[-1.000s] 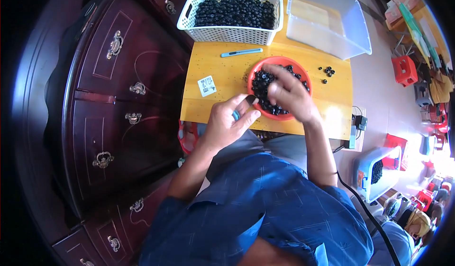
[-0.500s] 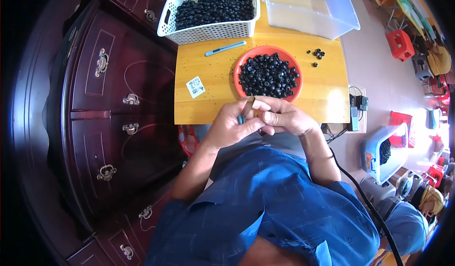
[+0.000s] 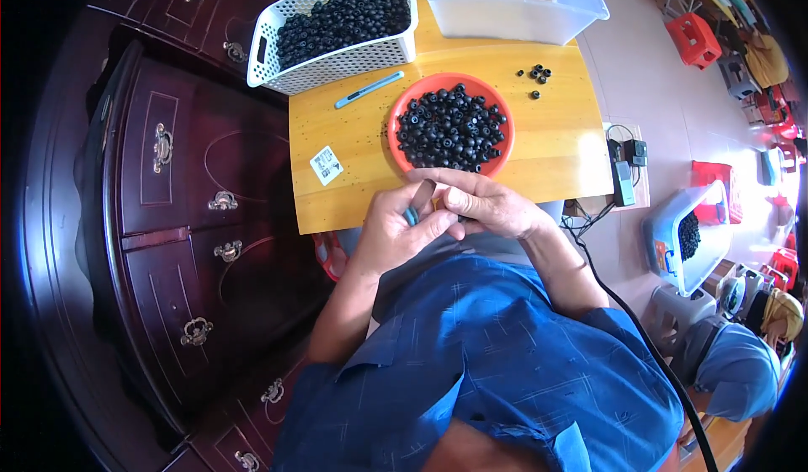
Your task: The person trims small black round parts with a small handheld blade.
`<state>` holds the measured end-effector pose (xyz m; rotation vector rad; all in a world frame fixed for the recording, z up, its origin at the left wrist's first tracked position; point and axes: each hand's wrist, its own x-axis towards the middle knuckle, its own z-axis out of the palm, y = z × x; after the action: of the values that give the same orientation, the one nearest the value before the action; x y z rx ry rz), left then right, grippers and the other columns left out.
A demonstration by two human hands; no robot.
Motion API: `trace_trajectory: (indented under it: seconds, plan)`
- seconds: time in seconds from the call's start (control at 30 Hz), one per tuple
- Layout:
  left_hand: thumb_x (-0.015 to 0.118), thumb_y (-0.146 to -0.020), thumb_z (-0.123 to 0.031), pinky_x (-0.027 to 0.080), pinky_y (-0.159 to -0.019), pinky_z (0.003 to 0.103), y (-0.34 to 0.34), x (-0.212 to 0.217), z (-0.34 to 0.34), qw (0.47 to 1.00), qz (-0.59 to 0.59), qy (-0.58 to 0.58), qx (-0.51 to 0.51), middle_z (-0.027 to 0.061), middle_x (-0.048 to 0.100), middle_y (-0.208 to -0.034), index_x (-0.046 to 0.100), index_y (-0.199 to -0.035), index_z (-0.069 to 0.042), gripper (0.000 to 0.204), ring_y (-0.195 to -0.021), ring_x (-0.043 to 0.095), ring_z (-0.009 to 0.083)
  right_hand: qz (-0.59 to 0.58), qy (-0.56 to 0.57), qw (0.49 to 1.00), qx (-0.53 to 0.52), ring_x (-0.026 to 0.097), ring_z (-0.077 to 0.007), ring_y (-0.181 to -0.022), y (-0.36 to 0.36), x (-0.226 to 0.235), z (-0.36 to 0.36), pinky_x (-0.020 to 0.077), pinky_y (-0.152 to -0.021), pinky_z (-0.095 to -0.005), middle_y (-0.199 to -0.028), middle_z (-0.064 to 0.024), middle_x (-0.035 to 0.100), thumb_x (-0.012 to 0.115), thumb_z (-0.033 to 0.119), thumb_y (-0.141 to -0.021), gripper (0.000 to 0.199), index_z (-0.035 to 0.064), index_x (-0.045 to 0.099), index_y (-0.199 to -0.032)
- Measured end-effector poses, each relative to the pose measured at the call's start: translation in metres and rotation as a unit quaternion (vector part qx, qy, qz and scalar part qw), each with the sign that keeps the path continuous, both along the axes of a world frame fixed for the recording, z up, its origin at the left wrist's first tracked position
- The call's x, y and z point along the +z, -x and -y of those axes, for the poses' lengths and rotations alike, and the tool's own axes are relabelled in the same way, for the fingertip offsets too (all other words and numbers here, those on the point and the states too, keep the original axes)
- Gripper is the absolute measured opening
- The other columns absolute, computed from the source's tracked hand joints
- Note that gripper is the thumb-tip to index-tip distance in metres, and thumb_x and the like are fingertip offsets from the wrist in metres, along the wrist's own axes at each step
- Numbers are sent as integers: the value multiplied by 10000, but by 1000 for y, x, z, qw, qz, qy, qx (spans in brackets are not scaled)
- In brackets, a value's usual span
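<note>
My left hand (image 3: 389, 230) is closed around a small teal-handled knife (image 3: 425, 193), its flat blade pointing up between the hands. Close against it, my right hand (image 3: 492, 209) is pinched, thumb over fingers; a bit of something dark shows at its fingertips, too covered to name. Both hands meet just in front of the table's near edge. Right beyond them stands a round red bowl (image 3: 507, 154) heaped with black, bead-like parts (image 3: 450, 127) that have holes.
A white perforated basket (image 3: 353, 58) full of similar black parts stands at the far left, beside a clear plastic bin (image 3: 513, 22). On the yellow table (image 3: 551, 156) lie a blue cutter (image 3: 369, 90), a white label (image 3: 326, 165) and several loose parts (image 3: 536, 73). A black cable (image 3: 627, 310) runs past my right arm.
The view has shifted, so the table and containers sit further left and tilted. The knife's blade now shows more plainly between my hands, which stay together.
</note>
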<state>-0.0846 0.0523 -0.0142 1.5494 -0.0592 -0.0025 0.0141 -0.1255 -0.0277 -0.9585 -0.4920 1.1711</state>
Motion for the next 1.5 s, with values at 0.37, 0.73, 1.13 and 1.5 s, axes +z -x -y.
trace_trajectory:
  seconds: [0.37,0.73,1.13,1.5]
  plan:
    - [761,-948,-29,421,-606,179,-4,2,13,987,63,-58,137,-53,676,-775,726,-1177,18,237,-667,531,-7,-166,-47,982,-77,337,-6,-515,6,-15,6,219,-429,-181,-811,13,569,564,304,-1101,193,116,586,-1061]
    - [823,-864,-1,543,-601,261,-9,8,30,931,202,-236,193,80,751,-839,758,-1113,-5,257,-660,696,114,-223,-71,961,-148,336,-13,-518,18,-15,14,228,-445,-184,-781,25,562,573,294,-1097,172,127,611,-1108]
    - [852,-831,-15,498,-570,265,-5,13,23,951,127,-210,186,35,687,-694,735,-1058,-18,254,-602,638,77,-211,-46,963,-163,327,-17,-498,23,-7,12,227,-432,-192,-717,48,535,554,325,-1104,225,127,617,-1018]
    - [852,-820,10,457,-519,296,3,16,28,847,313,-365,226,37,644,-698,752,-1025,-44,234,-540,570,126,-229,-62,958,-158,324,-17,-510,33,-6,6,227,-437,-182,-753,33,552,583,327,-1089,193,143,605,-1034]
